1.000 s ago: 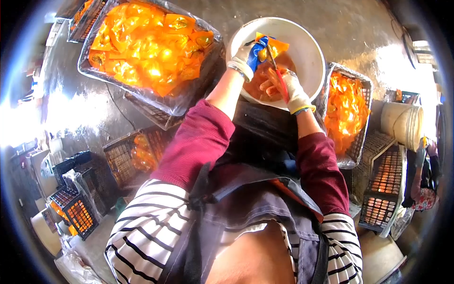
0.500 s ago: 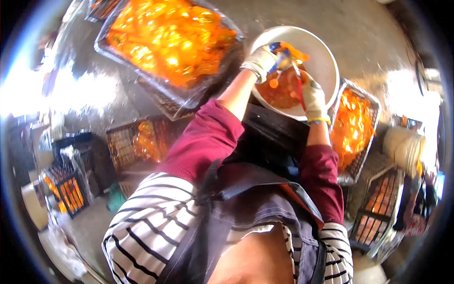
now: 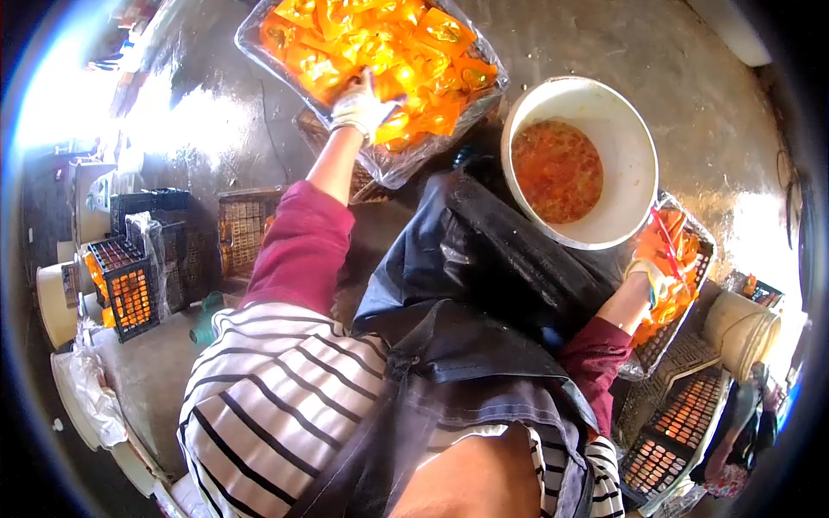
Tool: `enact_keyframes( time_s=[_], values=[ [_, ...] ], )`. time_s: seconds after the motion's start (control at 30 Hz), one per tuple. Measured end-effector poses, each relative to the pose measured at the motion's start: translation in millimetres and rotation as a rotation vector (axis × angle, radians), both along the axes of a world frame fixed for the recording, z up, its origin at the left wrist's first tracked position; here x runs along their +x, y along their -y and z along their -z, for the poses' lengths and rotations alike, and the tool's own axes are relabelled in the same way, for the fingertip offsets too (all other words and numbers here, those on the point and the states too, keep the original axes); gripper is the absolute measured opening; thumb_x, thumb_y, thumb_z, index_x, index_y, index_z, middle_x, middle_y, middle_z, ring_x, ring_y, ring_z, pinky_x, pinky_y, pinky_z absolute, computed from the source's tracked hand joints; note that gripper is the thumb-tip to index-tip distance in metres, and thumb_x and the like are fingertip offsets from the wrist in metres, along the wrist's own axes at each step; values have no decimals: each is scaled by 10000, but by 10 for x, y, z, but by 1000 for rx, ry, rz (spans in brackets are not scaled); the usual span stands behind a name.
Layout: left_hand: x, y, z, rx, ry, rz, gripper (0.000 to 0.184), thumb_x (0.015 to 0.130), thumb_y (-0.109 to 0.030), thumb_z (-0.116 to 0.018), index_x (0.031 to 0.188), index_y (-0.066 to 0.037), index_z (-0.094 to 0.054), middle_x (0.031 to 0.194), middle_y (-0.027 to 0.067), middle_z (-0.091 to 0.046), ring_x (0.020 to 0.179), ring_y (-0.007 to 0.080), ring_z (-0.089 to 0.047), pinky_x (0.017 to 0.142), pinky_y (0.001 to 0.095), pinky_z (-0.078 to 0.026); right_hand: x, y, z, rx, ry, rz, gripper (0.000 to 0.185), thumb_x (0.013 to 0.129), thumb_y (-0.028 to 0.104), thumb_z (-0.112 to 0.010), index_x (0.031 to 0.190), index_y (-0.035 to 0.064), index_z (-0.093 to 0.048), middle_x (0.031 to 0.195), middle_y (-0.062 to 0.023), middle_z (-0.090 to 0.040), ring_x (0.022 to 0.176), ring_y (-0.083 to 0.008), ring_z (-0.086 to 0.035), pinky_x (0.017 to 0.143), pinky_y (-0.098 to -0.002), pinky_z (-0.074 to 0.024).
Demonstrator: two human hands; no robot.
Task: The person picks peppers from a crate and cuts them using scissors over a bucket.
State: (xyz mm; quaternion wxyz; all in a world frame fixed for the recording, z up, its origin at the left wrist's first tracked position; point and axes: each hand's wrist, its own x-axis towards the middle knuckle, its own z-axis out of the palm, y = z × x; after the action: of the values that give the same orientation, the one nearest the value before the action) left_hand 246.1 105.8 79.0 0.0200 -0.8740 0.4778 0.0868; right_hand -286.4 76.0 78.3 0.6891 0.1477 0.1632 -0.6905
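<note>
One gloved left hand [image 3: 363, 107], fingers spread, reaches over orange packets [image 3: 432, 69] while the right hand [image 3: 651, 261] grips a red-handled tool [image 3: 666, 237].

From the white bucket [image 3: 629, 155], bare floor [image 3: 596, 43] spreads between 11 and 3 o'clock. The piled, plastic-lined crate [image 3: 397, 171] blocks 10 o'clock, a floor gap separating them; aproned legs [image 3: 509, 246] crowd 7 o'clock. The smaller crate [image 3: 701, 274] hugs 5 o'clock. The bucket's mouth is open from above, ringed by its raised rim.

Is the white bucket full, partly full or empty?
Partly full: orange-red contents lie low in the bucket, its inner wall showing above.
</note>
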Motion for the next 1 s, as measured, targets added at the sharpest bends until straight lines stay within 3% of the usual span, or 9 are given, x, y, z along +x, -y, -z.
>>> enact_keyframes(
  time_s=[0.23,0.27,0.37,0.47,0.53,0.6,0.67,0.83,1.0],
  values=[
    [60,135,209,-153,-77,27,688,754,-503,-646,1295,-117,-467,1014,167,-627,918,269,-618,794,374,-483,319,133,68,-363,-412,-83,333,802,363,-542,906,56,-471,988,-81,-476,893,-227,-450,802,-383,-352],
    [-27,114,-117,-141,-528,-270,555,767,-385,-679,1214,-98,-520,951,120,-642,830,232,-626,744,336,-495,138,190,270,-603,-294,-260,470,807,406,-569,1072,34,-460,1102,-99,-472,1004,-239,-449,895,-405,-337],
    [114,9,-24,-1064,-1973,-658,391,806,-214,-662,1126,-33,-529,1027,129,-609,971,290,-575,863,422,-481,370,123,-15,-384,-470,-221,360,818,420,-534,900,73,-487,961,-78,-461,857,-212,-426,773,-365,-334],
    [11,-1,-56,-745,-2479,-673,439,810,-239,-670,1151,-32,-489,1159,153,-565,1069,379,-522,947,541,-409,429,177,46,-233,-482,-204,464,863,396,-539,1109,3,-513,1176,-146,-520,1043,-258,-520,962,-407,-366],
    [-287,54,-56,-589,-2279,-612,410,836,-255,-641,1169,-47,-523,1155,137,-569,1095,329,-532,852,497,-480,653,146,-115,-17,-611,-143,488,887,375,-532,1170,-21,-510,1246,-173,-526,1108,-274,-539,1024,-423,-372],
    [-567,67,-15,-595,-1597,-49,409,852,-243,-622,1197,-47,-522,1153,86,-578,1070,255,-539,890,384,-468,663,120,-88,-67,-660,-224,479,897,369,-524,1172,-22,-505,1248,-175,-523,1113,-278,-534,1021,-426,-375],
    [-777,323,28,-461,-1685,-292,390,859,-216,-606,1203,-44,-541,1142,86,-599,1037,232,-572,898,323,-461,606,146,64,-79,-645,-251,454,904,349,-534,1170,-19,-501,1227,-192,-532,1107,-297,-535,989,-421,-407],
    [-1128,694,71,-701,-992,162,296,855,-202,-586,1148,-158,-578,1060,121,-633,974,253,-610,839,331,-474,628,87,-18,-112,-876,-284,452,893,330,-564,1171,-19,-493,1234,-226,-514,1108,-316,-532,975,-416,-421],
    [-1768,749,459,-364,-349,290,452,814,-301,-625,1209,-101,-537,1102,160,-613,1030,289,-589,865,366,-460,864,43,-202,-80,-741,-187,413,939,283,-464,1165,-63,-476,817,-167,-573,706,-283,-614,659,-392,-519]
  ],
)
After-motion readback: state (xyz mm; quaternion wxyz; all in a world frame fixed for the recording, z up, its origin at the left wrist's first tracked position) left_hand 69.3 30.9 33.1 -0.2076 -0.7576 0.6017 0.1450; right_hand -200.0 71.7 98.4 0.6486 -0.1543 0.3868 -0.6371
